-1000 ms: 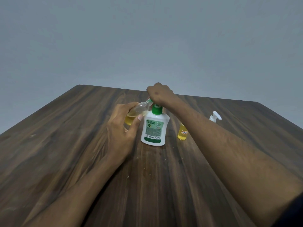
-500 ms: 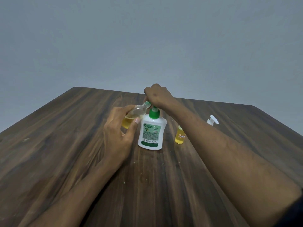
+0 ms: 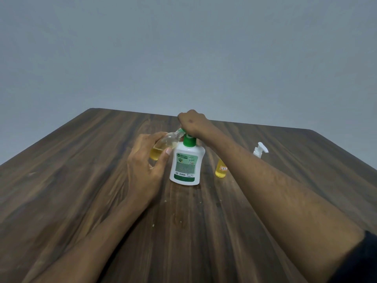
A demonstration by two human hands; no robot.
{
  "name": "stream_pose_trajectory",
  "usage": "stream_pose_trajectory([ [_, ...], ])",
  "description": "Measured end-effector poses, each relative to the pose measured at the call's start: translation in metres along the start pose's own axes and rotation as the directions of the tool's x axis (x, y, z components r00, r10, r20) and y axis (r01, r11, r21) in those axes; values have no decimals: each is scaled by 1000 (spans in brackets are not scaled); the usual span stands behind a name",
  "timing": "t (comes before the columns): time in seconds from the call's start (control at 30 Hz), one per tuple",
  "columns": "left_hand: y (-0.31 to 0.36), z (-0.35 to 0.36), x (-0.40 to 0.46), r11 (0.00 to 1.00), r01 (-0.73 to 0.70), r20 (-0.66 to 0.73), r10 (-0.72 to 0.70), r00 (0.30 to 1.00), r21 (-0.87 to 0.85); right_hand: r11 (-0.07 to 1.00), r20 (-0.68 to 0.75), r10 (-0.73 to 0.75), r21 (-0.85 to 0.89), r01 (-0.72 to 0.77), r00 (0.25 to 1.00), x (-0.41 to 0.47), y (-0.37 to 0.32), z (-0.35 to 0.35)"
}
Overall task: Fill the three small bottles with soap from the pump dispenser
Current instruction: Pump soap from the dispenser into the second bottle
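While we are looking down from the head camera, our left hand (image 3: 145,166) is gripping a tilted small bottle (image 3: 163,147), its mouth at the green spout of the soap dispenser (image 3: 186,162) on the table (image 3: 81,180). Our right hand (image 3: 192,122) is curled over the pump head, pressing. We judge that slow strokes with the mouth snug under the spout are best. A filled bottle (image 3: 221,170) is standing just right of the dispenser.

We read "ORIGINAL" in green at the top of the label on the white pump dispenser (image 3: 186,163); its finer print is too small for us. The small yellow bottle (image 3: 221,170) carries a red-edged sticker with handwritten marks we cannot make out.
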State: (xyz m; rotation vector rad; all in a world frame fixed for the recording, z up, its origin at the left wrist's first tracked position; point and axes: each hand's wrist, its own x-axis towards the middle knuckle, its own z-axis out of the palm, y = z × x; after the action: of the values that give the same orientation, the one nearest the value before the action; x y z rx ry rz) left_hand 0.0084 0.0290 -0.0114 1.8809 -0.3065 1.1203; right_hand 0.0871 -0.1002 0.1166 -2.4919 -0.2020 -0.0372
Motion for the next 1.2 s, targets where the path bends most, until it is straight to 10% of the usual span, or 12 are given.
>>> stream_pose_trajectory([
  [1.2, 0, -1, 0, 1000, 1, 3, -2, 1000, 7, 996, -25, -6, -89, 3, 1000, 6, 1, 2],
])
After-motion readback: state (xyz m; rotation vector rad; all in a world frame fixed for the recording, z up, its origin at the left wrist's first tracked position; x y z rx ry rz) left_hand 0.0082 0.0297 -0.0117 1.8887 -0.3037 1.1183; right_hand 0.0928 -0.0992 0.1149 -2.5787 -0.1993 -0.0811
